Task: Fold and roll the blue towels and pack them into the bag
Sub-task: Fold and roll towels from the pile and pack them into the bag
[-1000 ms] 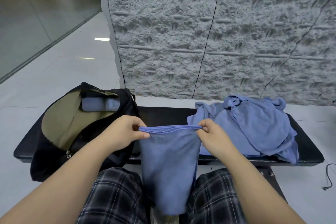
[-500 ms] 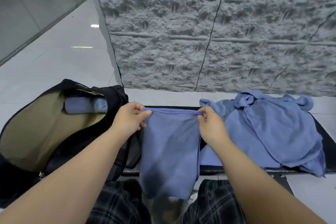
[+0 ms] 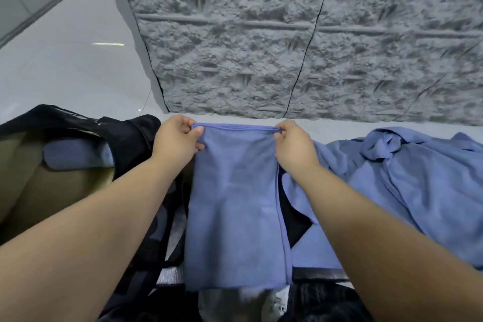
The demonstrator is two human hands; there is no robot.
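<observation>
A folded blue towel (image 3: 235, 204) stretches lengthwise over the black bench, its far edge taut between my hands. My left hand (image 3: 176, 142) pinches its far left corner. My right hand (image 3: 294, 148) pinches its far right corner. The near end of the towel hangs over the bench's front edge. A heap of loose blue towels (image 3: 407, 185) lies on the bench to the right. To the left the black bag (image 3: 130, 138) stands open, showing its olive lining (image 3: 52, 191) and one rolled blue towel (image 3: 78, 155) inside.
The black bench (image 3: 295, 222) shows between the held towel and the heap. A rough grey stone wall (image 3: 287, 34) rises just behind the bench. Pale glossy floor (image 3: 65, 60) spreads at the back left. Dark plaid trousers (image 3: 321, 303) fill the bottom edge.
Both hands have carried the towel's top edge forward, away from me, so it now lies over the bench instead of hanging before my knees. The view has tilted down and closer.
</observation>
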